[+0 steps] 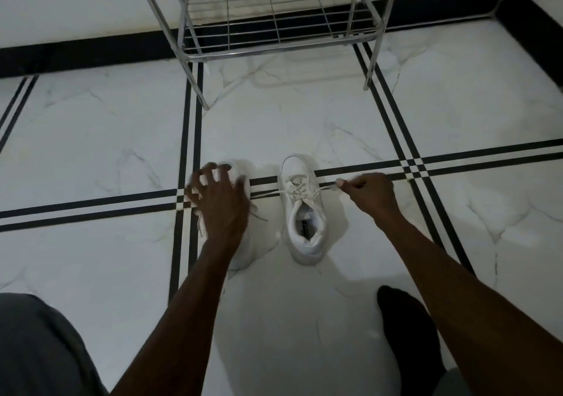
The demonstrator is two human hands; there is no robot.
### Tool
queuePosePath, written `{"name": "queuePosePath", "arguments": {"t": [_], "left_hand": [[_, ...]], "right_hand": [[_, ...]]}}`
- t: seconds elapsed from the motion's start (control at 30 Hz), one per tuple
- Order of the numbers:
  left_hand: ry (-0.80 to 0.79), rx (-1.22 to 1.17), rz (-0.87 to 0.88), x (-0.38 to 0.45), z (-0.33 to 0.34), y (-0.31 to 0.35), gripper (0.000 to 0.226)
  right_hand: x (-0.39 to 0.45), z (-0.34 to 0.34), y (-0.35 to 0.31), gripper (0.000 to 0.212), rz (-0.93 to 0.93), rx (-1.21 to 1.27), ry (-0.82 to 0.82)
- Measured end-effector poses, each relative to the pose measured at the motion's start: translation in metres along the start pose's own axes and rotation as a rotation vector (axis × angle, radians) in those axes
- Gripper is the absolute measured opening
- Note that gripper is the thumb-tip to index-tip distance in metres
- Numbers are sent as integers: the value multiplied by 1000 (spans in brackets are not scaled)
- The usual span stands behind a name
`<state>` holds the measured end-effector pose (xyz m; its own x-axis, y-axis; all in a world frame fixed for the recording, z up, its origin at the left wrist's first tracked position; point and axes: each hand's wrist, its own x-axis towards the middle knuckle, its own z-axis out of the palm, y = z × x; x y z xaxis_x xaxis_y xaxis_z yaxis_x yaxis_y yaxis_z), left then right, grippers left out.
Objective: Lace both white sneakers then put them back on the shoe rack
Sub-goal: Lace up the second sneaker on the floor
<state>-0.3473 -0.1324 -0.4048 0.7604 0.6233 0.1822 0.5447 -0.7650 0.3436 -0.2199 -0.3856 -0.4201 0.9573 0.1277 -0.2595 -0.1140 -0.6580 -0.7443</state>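
The right hand (367, 193) is closed in a pinch on the end of a lace (327, 186), drawn out sideways from the right sneaker (304, 213), which stands just to its left with toe pointing away and its criss-cross lacing partly up the tongue. The left hand (219, 200) is spread wide, fingers splayed and blurred, holding nothing, hovering over or on the left sneaker (240, 179), most of which it hides; a loose lace end (257, 213) trails out just beside that wrist.

Beyond both hands, well apart from the shoes, stands the shoe rack (274, 27), its lowest wire shelf bare.

Likely slips: the light shoe may skid on the slick floor (91, 152) if the right hand pulls with nothing bracing it, since the other hand is busy elsewhere. An uneven pull could leave one lace end short. The trailing lace by the left wrist could snag under the sole.

The sneakers look like smooth white leather or synthetic, rounded at the toe, padded at the collar. The laces are flat, soft cord. The floor is glossy white marble-patterned tile with black inlay stripes; the rack is thin shiny metal tube and wire
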Motion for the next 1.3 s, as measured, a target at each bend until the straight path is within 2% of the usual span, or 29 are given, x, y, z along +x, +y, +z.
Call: {"name": "queuePosePath", "arguments": {"t": [0.1,0.17,0.23,0.3,0.37,0.43,0.47,0.53,0.6,0.77,0.83,0.97,1.13,1.23,1.3], "left_hand": [[-192,-90,248,-6,11,32,27],[-326,-72,285,-13,27,42,30],[-397,-85,258,-18,39,44,30],[-376,-110,223,-17,43,41,21],[-316,-12,252,-17,39,42,20],[-277,59,330,-17,32,44,26],[-270,86,373,-17,29,45,31],[-264,105,420,-18,28,43,42],[-267,120,446,-16,28,39,51],[-171,182,516,-16,28,29,58],[-166,236,501,-17,27,23,50],[-211,275,509,-21,28,15,28],[-294,272,419,-20,31,20,32],[-384,125,315,-15,28,24,30],[-437,-139,217,-8,25,23,23]], "right_hand": [[3,2,-7,34,-274,-128,-20],[4,6,-10,40,-398,-156,-131],[0,13,-10,35,-493,-159,-214],[-2,18,-9,30,-496,-157,-195],[-3,21,-11,46,-505,-207,-128],[-3,24,-13,66,-584,-302,-146],[-1,27,-15,66,-642,-369,-171],[4,32,-15,47,-712,-488,-207],[6,31,-18,25,-744,-583,-167],[11,15,-26,21,-767,-613,-178],[7,14,-21,18,-729,-567,-187],[-8,27,-2,22,-366,-456,-158],[-3,22,-12,22,-208,-365,-264],[-2,11,-12,16,-207,-268,-346],[-2,1,-19,21,-113,-83,-410]]}}
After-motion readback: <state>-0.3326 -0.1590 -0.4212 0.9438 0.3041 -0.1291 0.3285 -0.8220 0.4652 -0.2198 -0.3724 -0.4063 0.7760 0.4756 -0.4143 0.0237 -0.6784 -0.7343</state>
